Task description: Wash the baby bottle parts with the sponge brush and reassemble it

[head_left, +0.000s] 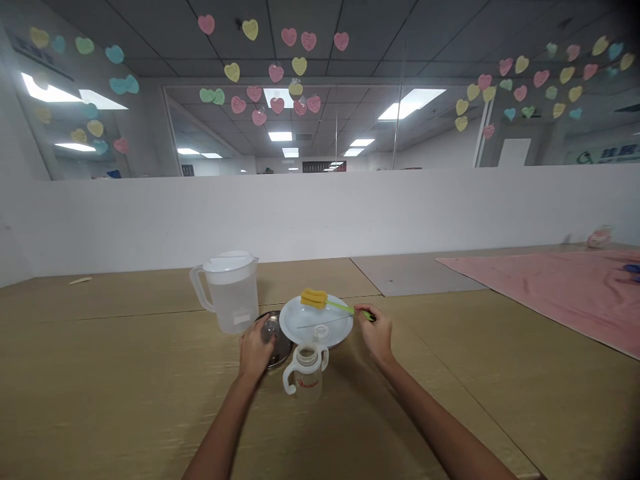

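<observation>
My right hand (376, 331) grips the green handle of a bottle brush with a yellow sponge head (313, 299). The sponge is over the far side of a white plate (290, 326). A thin straight line, perhaps a wire, runs across the plate towards the same hand. On the plate lies a small whitish ring-shaped piece (321, 332). My left hand (256, 348) has its fingers curled round a clear rounded piece (271, 327), possibly a bottle cover, at a round metal dish (283, 350). Between my forearms a clear baby bottle (307, 380) with two white handles stands upright, its mouth uncovered.
A translucent lidded pitcher (233, 293) stands behind my left hand. To the right, a pink cloth (560, 287) covers part of the table (125, 373), with a clear jar-like container (599, 237) at the back. A white wall (300, 220) borders the far edge.
</observation>
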{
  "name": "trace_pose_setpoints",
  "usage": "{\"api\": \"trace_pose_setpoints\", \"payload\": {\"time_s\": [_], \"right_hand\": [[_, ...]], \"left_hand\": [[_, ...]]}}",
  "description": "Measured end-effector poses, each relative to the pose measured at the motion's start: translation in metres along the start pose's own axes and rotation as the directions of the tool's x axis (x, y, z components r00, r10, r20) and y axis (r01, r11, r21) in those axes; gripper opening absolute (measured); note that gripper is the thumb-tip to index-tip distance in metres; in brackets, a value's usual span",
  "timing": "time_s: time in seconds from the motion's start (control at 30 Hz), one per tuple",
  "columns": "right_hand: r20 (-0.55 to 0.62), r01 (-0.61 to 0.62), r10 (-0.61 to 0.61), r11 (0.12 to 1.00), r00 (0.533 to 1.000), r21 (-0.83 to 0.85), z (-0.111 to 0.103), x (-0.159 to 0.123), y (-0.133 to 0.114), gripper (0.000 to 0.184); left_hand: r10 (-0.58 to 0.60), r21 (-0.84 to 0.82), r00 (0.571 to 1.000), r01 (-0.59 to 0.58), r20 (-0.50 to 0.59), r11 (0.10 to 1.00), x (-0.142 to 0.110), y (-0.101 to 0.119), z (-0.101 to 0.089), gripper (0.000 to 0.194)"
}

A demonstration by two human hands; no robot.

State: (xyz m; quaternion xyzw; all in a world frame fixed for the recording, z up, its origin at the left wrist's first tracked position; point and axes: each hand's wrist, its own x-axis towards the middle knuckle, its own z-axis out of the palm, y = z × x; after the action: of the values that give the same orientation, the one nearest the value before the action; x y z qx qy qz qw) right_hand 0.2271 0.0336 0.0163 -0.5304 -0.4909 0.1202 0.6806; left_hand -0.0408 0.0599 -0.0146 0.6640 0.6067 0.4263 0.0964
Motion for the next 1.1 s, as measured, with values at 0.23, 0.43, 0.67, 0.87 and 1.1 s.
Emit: {"api": "trace_pose_setpoints", "payload": {"time_s": [0.23,0.43,0.67,0.87,1.1], "right_hand": [[-0.001,0.004,-0.004,1.000,1.000,-0.001,-0.001,0.000,-0.002,0.024],[0.006,0.022,-0.022,1.000,1.000,-0.008,0.000,0.001,0.004,0.023],[-0.023,0.286,-0.298,0.933,0.954,-0.217,-0.015,0.008,-0.002,0.017],[-0.007,0.473,-0.506,0.811,0.863,-0.345,-0.023,0.012,-0.009,0.017],[0.126,0.533,-0.518,0.817,0.846,-0.220,-0.017,0.004,-0.009,0.018]], "left_hand": [[-0.031,-0.116,0.999,0.031,0.009,0.993,0.002,-0.007,0.004,0.052],[0.074,-0.074,0.997,-0.074,-0.004,0.995,0.002,-0.011,0.005,0.042],[0.233,0.005,0.949,-0.237,-0.214,0.971,-0.001,-0.004,0.001,0.045],[0.332,0.118,0.929,-0.316,-0.161,0.941,-0.004,0.002,-0.001,0.038],[0.380,0.159,0.910,-0.355,-0.168,0.921,-0.006,0.007,-0.004,0.034]]}}
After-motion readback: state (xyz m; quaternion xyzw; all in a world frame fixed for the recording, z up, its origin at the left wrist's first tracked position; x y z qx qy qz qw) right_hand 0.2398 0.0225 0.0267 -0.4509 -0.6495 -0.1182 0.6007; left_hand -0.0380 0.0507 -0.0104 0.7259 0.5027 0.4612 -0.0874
